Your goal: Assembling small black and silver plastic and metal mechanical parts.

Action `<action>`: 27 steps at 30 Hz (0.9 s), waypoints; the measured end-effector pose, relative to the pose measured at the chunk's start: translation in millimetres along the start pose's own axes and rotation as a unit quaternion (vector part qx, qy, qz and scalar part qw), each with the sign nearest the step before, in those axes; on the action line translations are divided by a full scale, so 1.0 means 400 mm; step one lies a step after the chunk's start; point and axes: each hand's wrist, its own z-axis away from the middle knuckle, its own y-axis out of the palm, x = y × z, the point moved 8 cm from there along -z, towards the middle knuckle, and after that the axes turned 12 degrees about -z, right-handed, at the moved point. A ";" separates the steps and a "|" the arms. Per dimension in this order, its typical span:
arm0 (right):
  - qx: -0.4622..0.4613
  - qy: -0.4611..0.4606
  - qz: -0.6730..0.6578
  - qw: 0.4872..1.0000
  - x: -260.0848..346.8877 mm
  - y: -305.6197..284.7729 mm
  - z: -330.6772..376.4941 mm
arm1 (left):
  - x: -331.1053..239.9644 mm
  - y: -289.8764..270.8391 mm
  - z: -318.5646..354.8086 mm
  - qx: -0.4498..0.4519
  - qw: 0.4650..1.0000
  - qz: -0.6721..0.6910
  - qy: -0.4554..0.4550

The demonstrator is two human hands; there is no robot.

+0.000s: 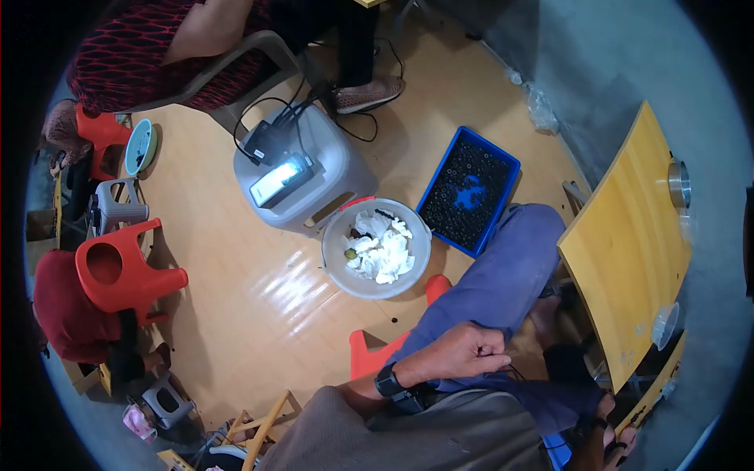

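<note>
My left hand [475, 349] rests curled in a fist over my blue-trousered lap, with a black watch [389, 381] on its wrist. Nothing shows between its fingers. At the lower right edge, my right hand [619, 449] is small and partly cut off, beside the edge of a wooden board with dark small pieces on it. Whether it grips anything is unclear. Beyond my knee lies a blue tray [506, 169] holding many small black rings, its blue bottom showing in the middle. Left of it stands a pale bucket [334, 271] with crumpled white tissue inside.
A grey plastic stool [338, 161] bears a lit device [279, 182], a black adapter and tangled cables. A wooden tabletop [628, 251] stands at my right with a metal bowl [680, 184] and a clear cup [664, 326]. Red stools [118, 267] and other seated people are around.
</note>
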 end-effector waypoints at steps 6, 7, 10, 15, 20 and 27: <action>-0.007 0.028 -0.007 1.000 0.073 -0.025 0.088 | 0.010 0.017 -0.014 0.008 1.000 0.003 -0.005; -0.013 0.036 -0.010 0.999 0.090 -0.040 0.080 | 0.006 0.022 -0.022 0.013 1.000 0.005 0.001; -0.018 0.044 -0.021 0.999 0.117 -0.048 0.095 | 0.005 0.028 -0.024 0.014 1.000 -0.001 0.000; -0.020 0.053 -0.037 0.998 0.135 -0.048 0.091 | 0.005 0.034 -0.021 0.026 1.000 0.000 -0.011; -0.027 0.064 -0.050 0.996 0.107 -0.069 0.092 | 0.021 0.039 -0.022 0.030 1.000 -0.006 -0.007; -0.032 0.062 -0.084 0.994 0.117 -0.042 0.083 | 0.019 0.033 -0.018 0.028 1.000 0.000 -0.003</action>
